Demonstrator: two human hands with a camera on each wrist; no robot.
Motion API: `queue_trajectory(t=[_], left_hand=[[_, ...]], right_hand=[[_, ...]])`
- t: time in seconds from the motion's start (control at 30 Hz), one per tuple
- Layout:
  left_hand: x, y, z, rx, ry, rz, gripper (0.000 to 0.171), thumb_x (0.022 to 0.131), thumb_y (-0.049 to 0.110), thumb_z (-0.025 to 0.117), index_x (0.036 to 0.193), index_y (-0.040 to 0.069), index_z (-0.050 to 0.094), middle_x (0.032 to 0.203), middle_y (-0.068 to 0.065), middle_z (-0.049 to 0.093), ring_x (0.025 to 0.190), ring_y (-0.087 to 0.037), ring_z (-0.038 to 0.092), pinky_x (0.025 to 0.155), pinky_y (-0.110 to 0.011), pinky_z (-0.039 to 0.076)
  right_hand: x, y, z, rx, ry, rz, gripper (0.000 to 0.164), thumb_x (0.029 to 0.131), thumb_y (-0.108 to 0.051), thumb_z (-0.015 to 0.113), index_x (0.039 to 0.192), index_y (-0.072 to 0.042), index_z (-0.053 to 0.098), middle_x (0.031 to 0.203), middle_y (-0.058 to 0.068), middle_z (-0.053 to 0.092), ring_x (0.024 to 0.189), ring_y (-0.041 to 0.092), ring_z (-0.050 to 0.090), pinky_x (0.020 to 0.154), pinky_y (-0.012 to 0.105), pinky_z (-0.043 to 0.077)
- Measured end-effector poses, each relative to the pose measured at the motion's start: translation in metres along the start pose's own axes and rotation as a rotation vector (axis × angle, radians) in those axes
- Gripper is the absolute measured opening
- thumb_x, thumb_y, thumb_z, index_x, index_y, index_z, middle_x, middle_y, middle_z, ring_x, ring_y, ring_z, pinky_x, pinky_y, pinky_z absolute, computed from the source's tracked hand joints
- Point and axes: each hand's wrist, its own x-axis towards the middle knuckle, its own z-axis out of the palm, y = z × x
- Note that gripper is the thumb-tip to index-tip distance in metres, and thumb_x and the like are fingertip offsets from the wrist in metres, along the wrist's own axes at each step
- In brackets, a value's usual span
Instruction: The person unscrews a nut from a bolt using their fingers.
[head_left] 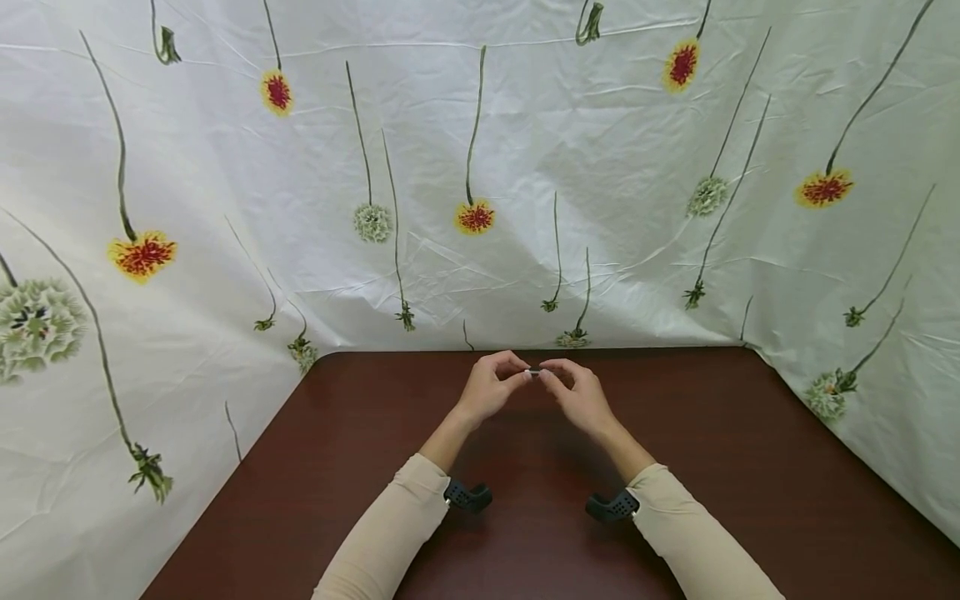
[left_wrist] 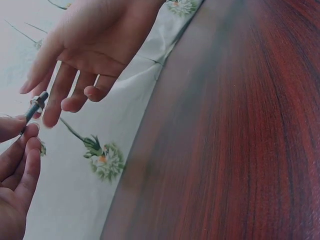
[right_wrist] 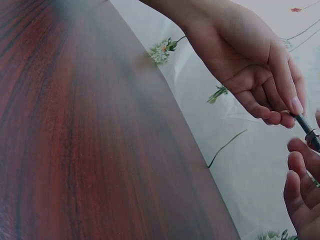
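In the head view both hands meet over the far part of the table, with a small metal bolt (head_left: 534, 372) between their fingertips. My left hand (head_left: 487, 390) pinches one end of the bolt (left_wrist: 31, 111) between thumb and fingers. A hex nut (left_wrist: 38, 101) sits on the threaded shank, partway along it. The right hand (head_left: 587, 402) has its thumb and index finger around the nut (right_wrist: 311, 136). Its other fingers hang loosely bent in the left wrist view. The bolt's left end is hidden by my left fingertips.
A dark reddish-brown wooden table (head_left: 525, 533) lies under both arms. Behind it and along its sides hangs a white cloth (head_left: 427, 125) printed with flowers. Dark wrist straps (head_left: 468, 497) stick out below both wrists, near the beige sleeves (head_left: 386, 533).
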Motion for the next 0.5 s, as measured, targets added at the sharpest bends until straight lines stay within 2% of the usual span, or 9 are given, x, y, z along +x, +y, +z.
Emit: queue_trajectory(t=[0.13, 0.23, 0.37, 0.5], left_hand=[[0.0000, -0.0011, 0.0007, -0.007, -0.005, 0.006, 0.009, 0.095, 0.005, 0.075, 0.104, 0.002, 0.075, 0.100, -0.013, 0.077, 0.092, -0.027, 0.071, 0.078, -0.040, 0.054], [0.0000, -0.0005, 0.0008, -0.005, -0.003, 0.005, 0.009, 0.095, 0.005, 0.075, 0.103, 0.002, 0.075, 0.099, -0.010, 0.077, 0.091, -0.023, 0.070, 0.077, -0.037, 0.053], [-0.0006, 0.0010, 0.0000, -0.005, 0.000, 0.003, 0.006, 0.096, 0.006, 0.075, 0.102, 0.005, 0.075, 0.098, -0.007, 0.077, 0.089, -0.018, 0.070, 0.078, -0.036, 0.054], [-0.0006, 0.0012, -0.0005, -0.003, -0.003, 0.020, 0.007, 0.096, 0.006, 0.074, 0.103, 0.006, 0.075, 0.097, -0.006, 0.077, 0.089, -0.019, 0.071, 0.078, -0.038, 0.055]], right_hand=[[0.0002, 0.0013, -0.0010, -0.013, -0.002, -0.023, 0.020, 0.104, -0.010, 0.065, 0.120, 0.001, 0.069, 0.108, 0.014, 0.074, 0.093, 0.039, 0.069, 0.072, 0.039, 0.058], [0.0001, 0.0008, -0.0017, -0.024, -0.004, -0.041, 0.026, 0.099, -0.005, 0.070, 0.124, 0.001, 0.066, 0.113, 0.015, 0.072, 0.094, 0.038, 0.069, 0.072, 0.039, 0.056], [-0.0004, -0.0010, -0.0011, -0.034, -0.011, -0.002, 0.034, 0.100, -0.014, 0.071, 0.132, -0.003, 0.064, 0.113, 0.013, 0.072, 0.096, 0.034, 0.070, 0.073, 0.039, 0.056], [-0.0002, -0.0016, -0.0003, 0.001, 0.004, 0.034, 0.029, 0.105, -0.023, 0.065, 0.126, -0.002, 0.069, 0.104, 0.011, 0.073, 0.095, 0.040, 0.069, 0.074, 0.043, 0.058]])
